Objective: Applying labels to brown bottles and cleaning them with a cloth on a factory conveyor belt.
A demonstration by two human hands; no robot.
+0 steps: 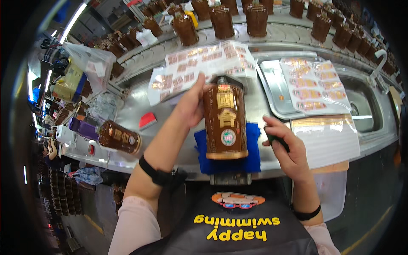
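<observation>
A brown glazed bottle [225,134] with raised gold characters and a round green-and-white sticker lies tilted on a blue cloth [253,151] in front of me. My left hand [193,102] grips its upper left side, near the dark cap end, with some fingers hidden behind it. To the right, clear of the bottle, my right hand [287,146] is closed on a small dark green object [276,139]; its kind cannot be made out. Beyond the bottle lie sheets of brown and gold labels [176,80].
A metal tray [272,93] with a sticker sheet [312,85] stands right, beside a sink [365,102]. Another brown bottle [119,137] lies left, near a red-and-white scraper-like piece [147,120]. Several bottles [256,20] stand on a conveyor [280,32] at the back.
</observation>
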